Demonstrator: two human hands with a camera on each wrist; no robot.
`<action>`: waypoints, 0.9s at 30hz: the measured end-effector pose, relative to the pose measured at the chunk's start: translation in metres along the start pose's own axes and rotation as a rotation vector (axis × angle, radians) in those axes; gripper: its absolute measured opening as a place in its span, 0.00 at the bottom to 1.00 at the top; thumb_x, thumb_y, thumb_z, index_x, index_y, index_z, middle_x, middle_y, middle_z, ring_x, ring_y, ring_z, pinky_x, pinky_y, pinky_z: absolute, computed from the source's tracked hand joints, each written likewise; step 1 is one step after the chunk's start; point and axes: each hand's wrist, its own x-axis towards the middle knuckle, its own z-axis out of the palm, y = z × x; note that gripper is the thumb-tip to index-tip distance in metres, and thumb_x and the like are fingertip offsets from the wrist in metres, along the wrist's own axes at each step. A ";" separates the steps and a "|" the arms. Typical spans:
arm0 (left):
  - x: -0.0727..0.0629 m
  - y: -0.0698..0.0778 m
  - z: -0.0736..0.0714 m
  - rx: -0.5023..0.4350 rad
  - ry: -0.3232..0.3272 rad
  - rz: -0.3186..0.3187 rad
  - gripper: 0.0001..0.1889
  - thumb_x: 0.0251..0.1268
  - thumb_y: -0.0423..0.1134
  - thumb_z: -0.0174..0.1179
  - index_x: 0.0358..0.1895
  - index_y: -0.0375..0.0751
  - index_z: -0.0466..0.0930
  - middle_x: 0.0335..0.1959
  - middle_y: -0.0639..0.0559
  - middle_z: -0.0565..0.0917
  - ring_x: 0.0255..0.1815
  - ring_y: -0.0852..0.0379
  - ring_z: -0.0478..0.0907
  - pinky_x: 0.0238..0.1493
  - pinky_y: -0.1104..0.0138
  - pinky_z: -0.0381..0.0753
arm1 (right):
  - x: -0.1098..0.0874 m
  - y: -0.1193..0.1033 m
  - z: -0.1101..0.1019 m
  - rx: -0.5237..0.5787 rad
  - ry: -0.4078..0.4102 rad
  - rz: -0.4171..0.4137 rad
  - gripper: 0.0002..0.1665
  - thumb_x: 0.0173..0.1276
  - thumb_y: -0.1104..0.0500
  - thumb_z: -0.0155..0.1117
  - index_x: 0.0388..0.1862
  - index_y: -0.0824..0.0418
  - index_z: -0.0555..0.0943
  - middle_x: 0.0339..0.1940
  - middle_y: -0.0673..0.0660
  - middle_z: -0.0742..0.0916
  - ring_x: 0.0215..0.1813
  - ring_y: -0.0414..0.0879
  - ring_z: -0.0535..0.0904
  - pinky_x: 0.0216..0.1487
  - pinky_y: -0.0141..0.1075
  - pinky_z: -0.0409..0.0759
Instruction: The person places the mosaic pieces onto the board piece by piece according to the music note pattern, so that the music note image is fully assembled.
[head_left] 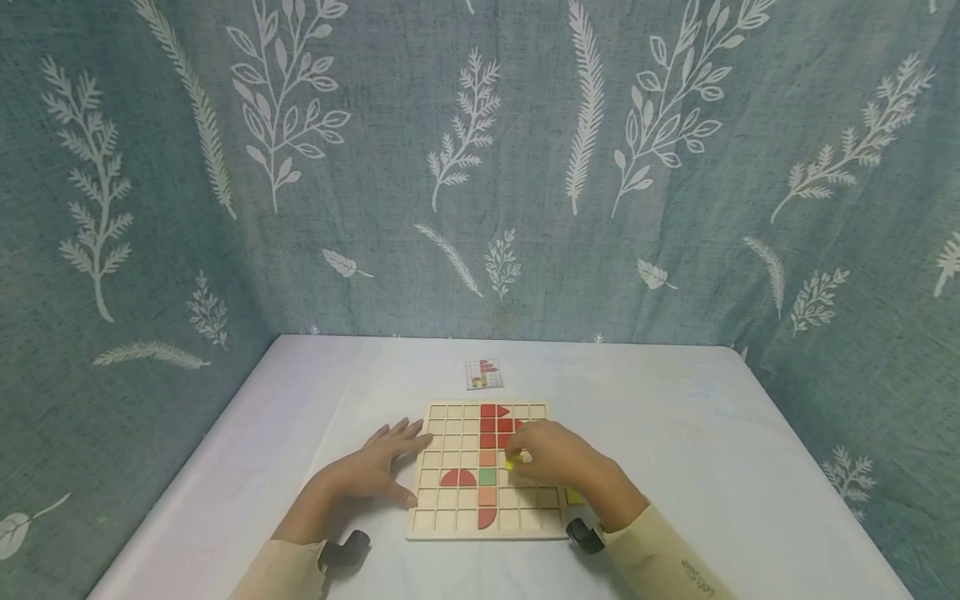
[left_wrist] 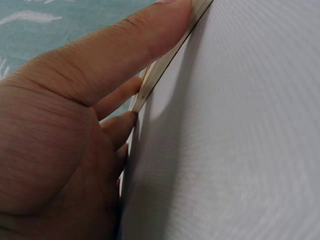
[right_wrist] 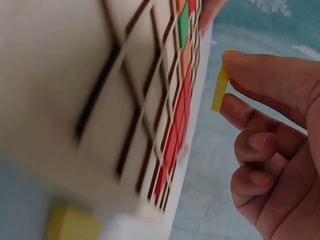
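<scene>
A wooden grid board (head_left: 528, 498) lies on the white table. My right hand (head_left: 558, 454) is over its right half and pinches a thin yellow tile (right_wrist: 221, 90) between thumb and forefinger, with the other fingers curled. The left hand (head_left: 367, 467) spreads along the board's left edge, fingertips and thumb (left_wrist: 140, 37) at the rim. Down one column of the grid run red tiles (head_left: 488, 425), an orange square (head_left: 487, 457), a green square (head_left: 487, 477), a second orange square (head_left: 487, 497) and a red quarter-round (head_left: 487, 518). Red rounded pieces (head_left: 457, 477) form a half circle left of the green square.
Behind the board lies a small pattern card (head_left: 483, 374) with a printed grid. Another yellow piece (head_left: 574, 497) sits by the board's right edge, partly covered by the right forearm. A leaf-patterned green curtain (head_left: 480, 167) hangs behind the white table (head_left: 660, 417).
</scene>
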 end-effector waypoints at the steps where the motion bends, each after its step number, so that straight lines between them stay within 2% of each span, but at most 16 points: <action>1: 0.000 0.000 0.000 -0.005 -0.001 -0.002 0.58 0.33 0.63 0.75 0.74 0.46 0.62 0.78 0.42 0.50 0.78 0.40 0.36 0.74 0.46 0.31 | 0.002 -0.004 0.002 0.009 -0.005 -0.007 0.07 0.61 0.56 0.70 0.39 0.53 0.88 0.38 0.41 0.85 0.43 0.39 0.80 0.49 0.38 0.80; 6: -0.003 -0.001 -0.001 0.003 0.001 -0.007 0.58 0.33 0.63 0.75 0.74 0.46 0.62 0.78 0.42 0.50 0.78 0.40 0.36 0.74 0.46 0.31 | 0.010 -0.024 0.011 0.063 -0.031 -0.038 0.05 0.60 0.55 0.69 0.36 0.50 0.87 0.37 0.38 0.84 0.41 0.35 0.78 0.46 0.35 0.79; 14: -0.003 -0.003 -0.002 0.005 0.005 -0.005 0.57 0.34 0.63 0.75 0.74 0.47 0.62 0.78 0.42 0.51 0.78 0.41 0.36 0.73 0.45 0.31 | 0.019 -0.042 0.023 0.005 -0.032 -0.119 0.04 0.57 0.56 0.69 0.32 0.47 0.85 0.29 0.36 0.80 0.34 0.32 0.73 0.40 0.29 0.77; 19: 0.001 -0.003 0.001 0.017 -0.008 0.037 0.57 0.36 0.64 0.74 0.75 0.47 0.61 0.78 0.43 0.50 0.78 0.41 0.36 0.74 0.45 0.32 | 0.020 -0.048 0.029 -0.002 -0.072 -0.085 0.04 0.57 0.57 0.72 0.32 0.47 0.88 0.28 0.36 0.79 0.33 0.32 0.73 0.41 0.28 0.77; 23: 0.000 -0.003 0.002 0.021 -0.006 0.039 0.56 0.36 0.64 0.74 0.74 0.48 0.62 0.78 0.43 0.51 0.78 0.41 0.37 0.74 0.45 0.32 | 0.021 -0.055 0.032 -0.005 -0.090 -0.052 0.04 0.57 0.56 0.72 0.33 0.47 0.88 0.27 0.36 0.79 0.31 0.33 0.72 0.40 0.28 0.78; 27: -0.003 -0.003 0.000 0.025 -0.005 0.039 0.56 0.36 0.63 0.74 0.74 0.47 0.62 0.78 0.42 0.51 0.78 0.40 0.37 0.73 0.44 0.32 | 0.023 -0.061 0.033 -0.013 -0.093 -0.058 0.05 0.56 0.57 0.73 0.32 0.47 0.88 0.27 0.36 0.78 0.29 0.33 0.71 0.36 0.26 0.76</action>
